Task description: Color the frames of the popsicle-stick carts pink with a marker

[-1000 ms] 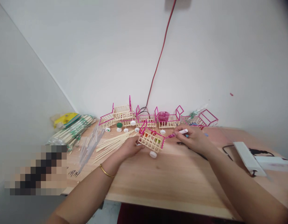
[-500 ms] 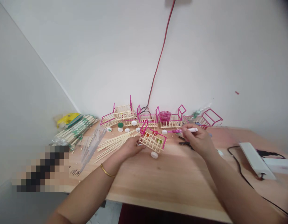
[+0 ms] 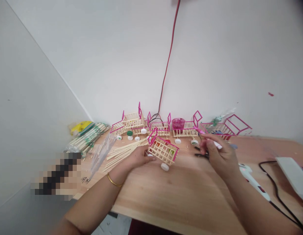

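My left hand (image 3: 139,157) is closed on the left end of a small stick cart (image 3: 163,152). This cart has a pale wooden lattice, magenta-painted upper edges and white cap wheels, and is tilted above the table. My right hand (image 3: 221,158) pinches a paintbrush (image 3: 217,144) with a white handle, its magenta tip pointing up and left. Behind that tip, a clear cup smeared with magenta paint (image 3: 178,123) sits in another stick cart (image 3: 188,132). Several similar carts stand in a row along the wall, including one stacked on top (image 3: 133,120).
Loose sticks (image 3: 125,151) and bundled skewers in plastic (image 3: 91,137) lie at left. Dark-handled pliers or scissors (image 3: 201,155) are partly hidden by my right hand. A white glue gun (image 3: 255,184), black cable (image 3: 274,178) and white box (image 3: 292,176) are at right.
My right hand has moved right, and the brush tip has swung upward, away from the row's lower edge. My left hand still holds the cart. The whole view has shifted slightly.
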Action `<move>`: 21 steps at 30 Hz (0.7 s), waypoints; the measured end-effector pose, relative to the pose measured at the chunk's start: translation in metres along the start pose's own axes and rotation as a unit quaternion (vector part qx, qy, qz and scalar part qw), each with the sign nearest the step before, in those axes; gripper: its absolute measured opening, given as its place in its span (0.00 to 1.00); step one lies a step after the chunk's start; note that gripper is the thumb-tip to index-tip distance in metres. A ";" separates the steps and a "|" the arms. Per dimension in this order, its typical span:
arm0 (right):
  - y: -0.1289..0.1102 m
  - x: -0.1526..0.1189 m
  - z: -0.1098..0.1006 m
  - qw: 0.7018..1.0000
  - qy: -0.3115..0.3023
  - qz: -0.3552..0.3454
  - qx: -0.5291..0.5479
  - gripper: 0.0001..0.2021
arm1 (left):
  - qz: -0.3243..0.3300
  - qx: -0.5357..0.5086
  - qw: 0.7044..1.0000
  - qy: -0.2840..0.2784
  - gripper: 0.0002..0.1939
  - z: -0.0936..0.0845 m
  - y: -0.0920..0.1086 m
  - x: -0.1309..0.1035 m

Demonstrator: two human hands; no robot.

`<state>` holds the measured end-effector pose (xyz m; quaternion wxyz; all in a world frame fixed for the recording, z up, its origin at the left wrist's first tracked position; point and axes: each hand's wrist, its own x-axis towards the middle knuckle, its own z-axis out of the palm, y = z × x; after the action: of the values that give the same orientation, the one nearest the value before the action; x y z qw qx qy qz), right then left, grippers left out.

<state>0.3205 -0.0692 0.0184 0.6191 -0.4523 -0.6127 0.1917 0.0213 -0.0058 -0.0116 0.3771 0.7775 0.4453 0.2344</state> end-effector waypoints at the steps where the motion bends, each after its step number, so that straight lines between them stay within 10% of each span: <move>1: 0.000 -0.001 0.000 1.000 -0.007 -0.011 -0.017 0.13 | 0.000 -0.004 1.000 0.000 0.18 0.000 0.000 0.000; 14: 0.008 -0.007 0.012 0.957 -0.096 -0.196 -0.194 0.10 | -0.007 -0.017 0.999 -0.030 0.21 -0.003 -0.005 0.002; 21: 0.008 -0.010 0.013 0.981 -0.105 -0.063 -0.147 0.12 | -0.003 -0.005 1.000 -0.011 0.15 -0.002 -0.002 0.000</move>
<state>0.3089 -0.0684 0.0042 0.4890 -0.4764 -0.7230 0.1058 0.0186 -0.0045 -0.0115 0.3867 0.7769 0.4422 0.2266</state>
